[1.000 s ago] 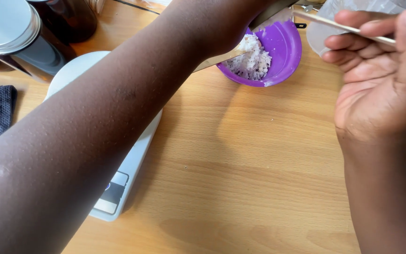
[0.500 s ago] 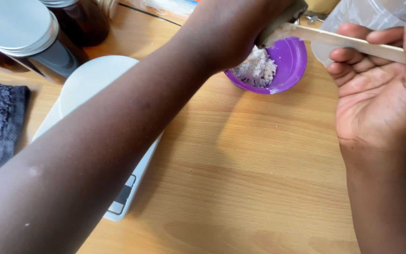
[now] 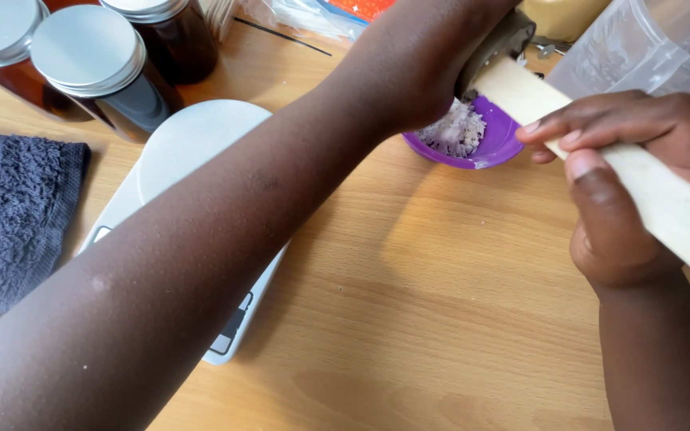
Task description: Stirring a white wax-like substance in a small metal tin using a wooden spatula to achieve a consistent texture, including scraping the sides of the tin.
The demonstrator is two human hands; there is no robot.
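Your left hand (image 3: 433,64): fingers hidden behind own wrist; grip on dark tool (image 3: 498,48) not readable. Purple bowl (image 3: 495,144): near rim covered by your forearm. Pale stick (image 3: 648,191): far end cut by right edge. Kitchen scale (image 3: 189,152): display mostly under your arm. Clear jug (image 3: 640,48), dark jars (image 3: 97,72), grey towel (image 3: 9,215): all cropped by frame edges.

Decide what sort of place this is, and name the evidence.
Probably a home craft or kitchen worktable: a flat white digital scale, dark brown jars with silver lids, and a small purple bowl of white shavings on pale wood.
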